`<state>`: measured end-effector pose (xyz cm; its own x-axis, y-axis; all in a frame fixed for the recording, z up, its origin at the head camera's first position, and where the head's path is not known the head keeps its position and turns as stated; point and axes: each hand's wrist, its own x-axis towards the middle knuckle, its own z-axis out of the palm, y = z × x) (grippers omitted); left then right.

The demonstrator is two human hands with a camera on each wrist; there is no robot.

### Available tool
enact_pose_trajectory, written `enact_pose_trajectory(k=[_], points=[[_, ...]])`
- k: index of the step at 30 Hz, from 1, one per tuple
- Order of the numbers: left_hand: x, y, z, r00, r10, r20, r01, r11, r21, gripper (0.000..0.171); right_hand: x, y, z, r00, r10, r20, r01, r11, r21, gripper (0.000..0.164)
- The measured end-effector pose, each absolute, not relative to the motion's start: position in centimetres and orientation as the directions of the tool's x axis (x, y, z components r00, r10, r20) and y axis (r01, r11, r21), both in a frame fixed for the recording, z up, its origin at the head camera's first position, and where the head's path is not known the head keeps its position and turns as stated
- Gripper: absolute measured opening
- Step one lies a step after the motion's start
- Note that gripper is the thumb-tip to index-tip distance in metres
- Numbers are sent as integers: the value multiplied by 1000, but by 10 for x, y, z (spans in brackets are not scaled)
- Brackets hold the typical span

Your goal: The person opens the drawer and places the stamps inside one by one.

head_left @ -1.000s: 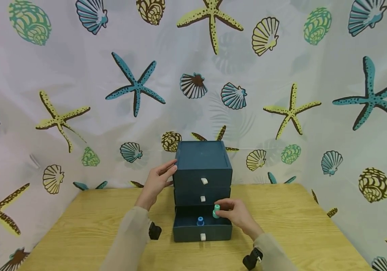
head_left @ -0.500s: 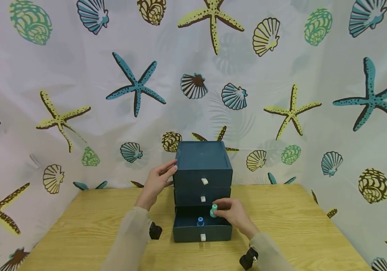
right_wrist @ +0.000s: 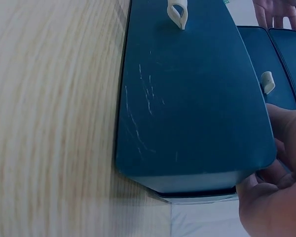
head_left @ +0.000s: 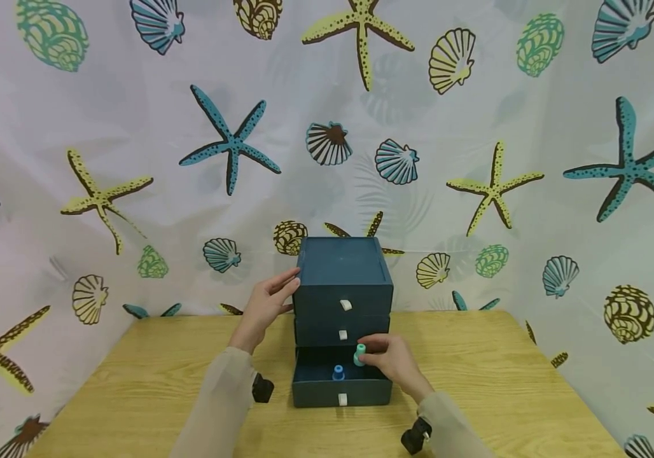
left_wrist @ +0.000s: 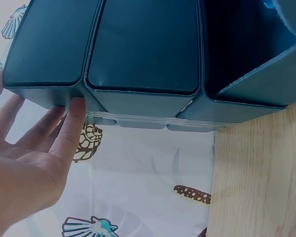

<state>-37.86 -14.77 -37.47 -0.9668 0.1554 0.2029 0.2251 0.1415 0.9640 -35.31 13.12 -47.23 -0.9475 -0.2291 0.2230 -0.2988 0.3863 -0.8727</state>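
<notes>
A dark blue cabinet of three stacked drawers (head_left: 341,261) stands on the table, its bottom drawer (head_left: 315,394) pulled out. My left hand (head_left: 264,308) rests its extended fingertips on the cabinet's left side near the top; the left wrist view shows the same hand (left_wrist: 34,153) against the side. My right hand (head_left: 396,362) reaches over the drawer's right side and pinches a small mint-green piece, narrow above and wider below (head_left: 359,353), between thumb and fingers. A similar blue piece (head_left: 338,373) stands in the drawer, left of it. The drawer front hides the green piece in the right wrist view.
White loop tabs mark the drawer fronts, such as the bottom tab (head_left: 342,399). The wooden table (head_left: 149,394) runs out to both sides. Behind hangs a pale cloth (head_left: 281,70) printed with starfish and shells.
My right hand has shifted slightly left with the green piece, bringing it nearer the blue one. The left hand has stayed against the cabinet.
</notes>
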Motion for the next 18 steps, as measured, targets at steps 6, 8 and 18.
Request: enact_pose_trajectory(k=[6, 8, 18], points=[[-379, -148, -375, -968, 152, 198, 220, 145, 965, 52, -354, 131, -473, -946, -229, 232, -305, 375, -875, 28], [-379, -149, -376, -969, 149, 195, 217, 150, 964, 52, -354, 131, -473, -946, -228, 231, -303, 369, -878, 29], [-379, -148, -375, -968, 149, 200, 222, 152, 963, 52, -348, 134, -466, -953, -213, 216, -279, 336, -900, 28]])
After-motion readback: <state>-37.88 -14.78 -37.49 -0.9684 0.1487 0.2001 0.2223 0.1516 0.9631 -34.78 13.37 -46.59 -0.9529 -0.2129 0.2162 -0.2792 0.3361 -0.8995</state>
